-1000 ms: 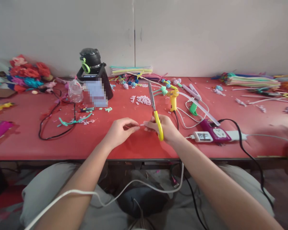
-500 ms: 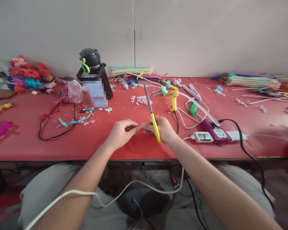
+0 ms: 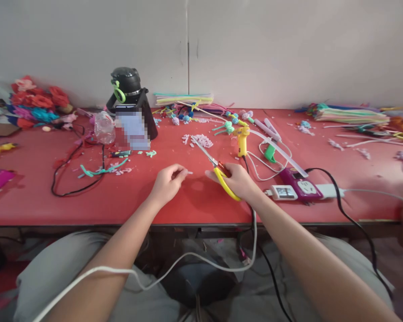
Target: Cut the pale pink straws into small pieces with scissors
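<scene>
My left hand [image 3: 168, 183] is closed over the red table, thumb and forefinger pinching a short pale piece [image 3: 190, 172] that sticks out to the right. A short distance to its right, my right hand [image 3: 239, 180] grips a pair of scissors [image 3: 227, 183] with yellow handles. The blades slant up and left, clear of the pale piece. Beyond the blade tips lies a pile of short lilac cut pieces [image 3: 203, 141].
A yellow glue gun [image 3: 242, 142] and a green-handled tool [image 3: 270, 153] lie right of centre. Nearby is a purple power strip [image 3: 305, 187] with cables. A phone [image 3: 132, 129] leans on a black bottle [image 3: 127, 82]. Pipe cleaners [image 3: 184, 99] line the back.
My hands have moved apart, the left keeping the pale piece. The scissors have swung from nearly upright to slanting left, and my right fingers now wrap their handles.
</scene>
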Motion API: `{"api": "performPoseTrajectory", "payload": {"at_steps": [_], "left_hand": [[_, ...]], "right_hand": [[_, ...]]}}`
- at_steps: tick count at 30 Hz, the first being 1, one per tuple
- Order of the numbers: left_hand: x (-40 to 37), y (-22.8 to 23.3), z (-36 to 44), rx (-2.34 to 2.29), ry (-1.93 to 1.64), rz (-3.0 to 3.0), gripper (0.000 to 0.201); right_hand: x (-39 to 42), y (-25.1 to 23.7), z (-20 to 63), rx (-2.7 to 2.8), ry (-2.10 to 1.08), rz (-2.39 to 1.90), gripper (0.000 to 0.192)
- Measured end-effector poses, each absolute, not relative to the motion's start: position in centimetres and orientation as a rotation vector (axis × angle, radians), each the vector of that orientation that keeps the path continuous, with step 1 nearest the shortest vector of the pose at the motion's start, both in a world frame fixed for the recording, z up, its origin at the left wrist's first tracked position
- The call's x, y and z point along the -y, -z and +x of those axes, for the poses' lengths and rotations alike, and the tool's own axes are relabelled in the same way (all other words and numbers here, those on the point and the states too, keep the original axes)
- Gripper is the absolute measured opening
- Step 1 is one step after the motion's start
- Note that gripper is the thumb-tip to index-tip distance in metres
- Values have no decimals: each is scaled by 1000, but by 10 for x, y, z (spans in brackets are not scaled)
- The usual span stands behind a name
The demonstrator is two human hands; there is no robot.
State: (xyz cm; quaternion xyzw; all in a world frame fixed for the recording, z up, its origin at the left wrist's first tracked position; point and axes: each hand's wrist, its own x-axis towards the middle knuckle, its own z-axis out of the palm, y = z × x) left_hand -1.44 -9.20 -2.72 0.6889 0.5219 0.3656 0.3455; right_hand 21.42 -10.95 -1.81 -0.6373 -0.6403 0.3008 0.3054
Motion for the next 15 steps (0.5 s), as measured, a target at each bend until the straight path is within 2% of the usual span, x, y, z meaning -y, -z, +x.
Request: {"api": "performPoseTrajectory", "payload": {"at_steps": [6,15], "left_hand": [[88,30,-24,-1341,-1042,1616,23],[87,32,-24,-1225,-1187,1437,26]], "right_hand": [[116,23,226,1999,-615,-1796,56],[118,21,229,2056,-616,-1841,60]]}}
